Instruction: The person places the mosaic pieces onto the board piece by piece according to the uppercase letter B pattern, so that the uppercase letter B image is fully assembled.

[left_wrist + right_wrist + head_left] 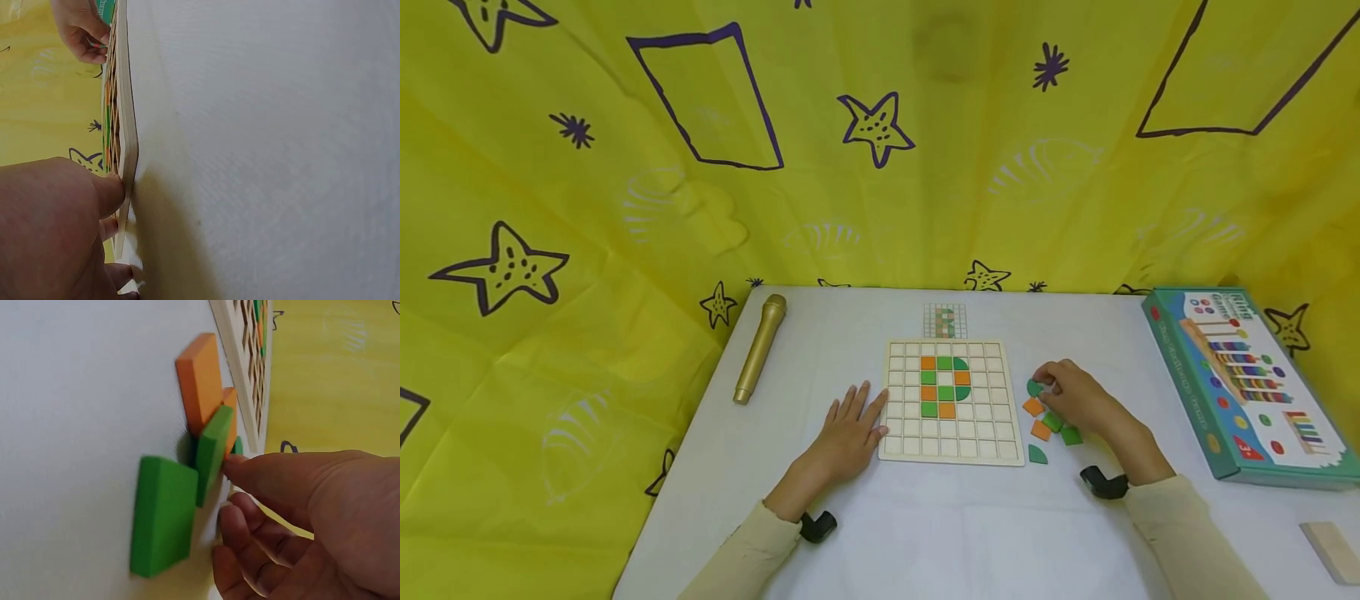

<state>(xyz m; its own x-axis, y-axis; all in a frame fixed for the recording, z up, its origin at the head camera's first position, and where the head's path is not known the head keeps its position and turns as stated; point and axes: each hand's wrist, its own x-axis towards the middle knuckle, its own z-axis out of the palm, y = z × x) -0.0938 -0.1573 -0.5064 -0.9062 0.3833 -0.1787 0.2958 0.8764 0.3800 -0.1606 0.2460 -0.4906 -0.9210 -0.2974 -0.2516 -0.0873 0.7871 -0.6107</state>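
The right hand [1078, 396] is partly hiding the far green piece [1033, 388], leaving any grip unclear. In the head view, the right edge is cutting off the block [1328, 550], the near edge both sleeves [1195, 537]. The card [931, 322] is showing markings too small to tell.

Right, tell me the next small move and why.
Probably lift the farther loose dark green tile with the right hand and carry it to the grid board: that hand is right at the tile, the board's bottom rows are bare, and the left hand touches the board's left edge, which may steady it.
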